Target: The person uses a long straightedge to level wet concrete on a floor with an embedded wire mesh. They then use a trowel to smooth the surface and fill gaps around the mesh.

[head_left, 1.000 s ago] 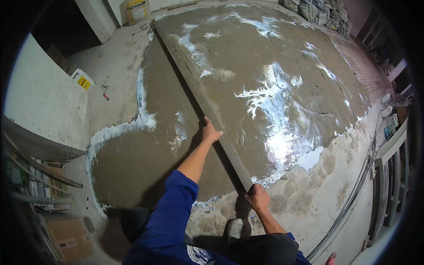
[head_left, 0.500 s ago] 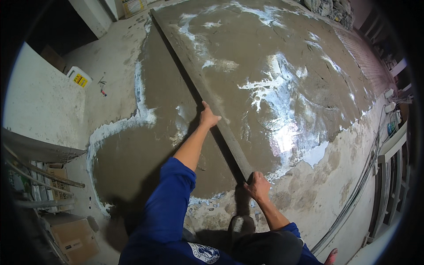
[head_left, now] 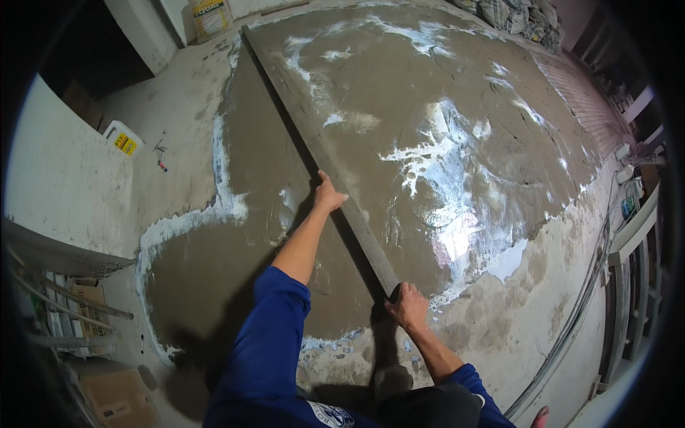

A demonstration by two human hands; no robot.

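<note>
A long grey screed board (head_left: 367,246) lies slantwise across wet grey mortar (head_left: 207,285), from near my feet toward the far left. My left hand (head_left: 330,192) is closed over the board partway along, its thumb on the right-hand side. Around the board's near end, by the mortar's front edge, my right hand (head_left: 409,307) is wrapped; some of its fingers are hidden. Left of the board the mortar looks mostly smooth. To its right there are rougher stretches and a shiny whitish wet patch (head_left: 446,157).
A white jug (head_left: 123,140) with a yellow label stands by the left wall. A yellow and white bag (head_left: 210,19) is at the back. Cardboard boxes (head_left: 118,396) sit lower left. Cables (head_left: 564,335) and a grey railing (head_left: 636,285) run along the right. Sacks (head_left: 524,18) lie far right.
The view has tilted up a little, showing more of the bag at the back. My hands and the board's near end have shifted slightly left; both grips look the same.
</note>
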